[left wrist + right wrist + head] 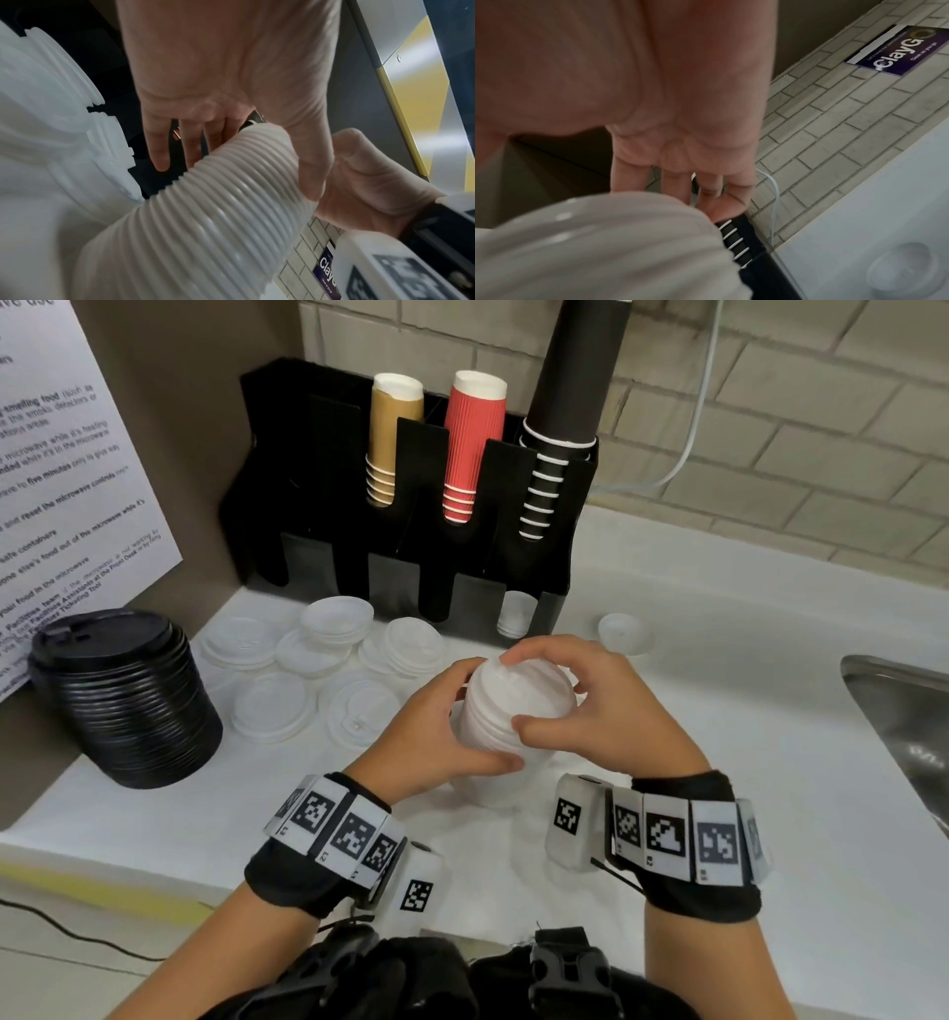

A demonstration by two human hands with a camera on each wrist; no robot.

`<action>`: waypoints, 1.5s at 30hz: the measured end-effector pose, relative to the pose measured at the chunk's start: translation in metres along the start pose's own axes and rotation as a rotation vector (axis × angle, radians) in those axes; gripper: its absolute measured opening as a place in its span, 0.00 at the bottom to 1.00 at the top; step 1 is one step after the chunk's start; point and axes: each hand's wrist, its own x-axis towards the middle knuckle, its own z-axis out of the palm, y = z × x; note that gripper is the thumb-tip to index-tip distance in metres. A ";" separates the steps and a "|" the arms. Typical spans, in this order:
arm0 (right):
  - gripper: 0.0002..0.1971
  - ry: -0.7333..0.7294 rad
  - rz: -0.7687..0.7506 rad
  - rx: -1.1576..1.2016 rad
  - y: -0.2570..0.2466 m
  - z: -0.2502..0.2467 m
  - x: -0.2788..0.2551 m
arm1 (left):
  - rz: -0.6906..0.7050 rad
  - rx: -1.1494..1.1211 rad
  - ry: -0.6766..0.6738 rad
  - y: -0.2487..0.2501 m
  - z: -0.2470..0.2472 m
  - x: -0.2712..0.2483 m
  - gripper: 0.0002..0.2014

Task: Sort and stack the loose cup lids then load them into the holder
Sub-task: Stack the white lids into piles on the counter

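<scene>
Stack of white lids [506, 711]: tall ribbed column, held upright just above the white counter [719, 711], in front of the black holder [411, 516].
Left hand [436, 737]: wrapped round the column's left side, thumb across the near face, fingers curled behind.
Right hand [590, 706]: curled over the top and right side, thumb [534, 729] pressed to the front ribs, fingertips on the uppermost lid. Appears engaged in squaring or seating the top lid; a judgement only.
Loose white lids [318, 670]: several, lying flat and partly overlapping on the counter between the column and the holder; a few already nested in small piles. Left to collect.
Single small clear lid [624, 633]: apart, to the right of the holder.
Stack of black lids [128, 695]: sorted, standing at far left, not yet loaded.
Holder: upper slots filled with brown, red and black cups; some white lids visible in the rightmost lower slot [516, 613]; other lower slots look dark, contents not discernible.
Progress: sorting well under way, loading mostly outstanding.
Sink [898, 711]: steel, at right edge.
</scene>
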 end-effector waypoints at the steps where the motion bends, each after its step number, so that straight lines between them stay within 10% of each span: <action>1: 0.25 -0.004 -0.003 -0.005 0.000 0.001 0.000 | -0.005 -0.003 0.000 0.000 0.000 -0.001 0.39; 6: 0.36 0.000 0.004 0.009 0.004 -0.002 -0.007 | -0.082 -0.011 -0.075 0.008 -0.009 -0.004 0.48; 11: 0.19 0.249 0.422 0.466 0.012 0.005 -0.017 | -0.406 -0.181 0.009 0.025 -0.029 -0.006 0.43; 18: 0.25 0.057 0.707 0.681 0.018 0.034 -0.021 | -0.600 -0.103 -0.138 0.030 -0.016 -0.007 0.51; 27: 0.37 0.002 0.767 0.724 0.019 0.037 -0.018 | -0.692 -0.230 -0.138 0.020 -0.012 -0.003 0.55; 33: 0.30 -0.007 0.764 0.705 0.021 0.039 -0.015 | -0.743 -0.341 -0.046 0.015 -0.010 0.004 0.26; 42: 0.29 0.004 0.724 0.774 0.022 0.029 -0.012 | -0.709 -0.266 -0.055 0.016 -0.010 0.004 0.47; 45: 0.31 0.014 0.646 0.787 0.017 0.015 -0.007 | -0.560 -0.435 -0.050 0.026 -0.011 0.004 0.39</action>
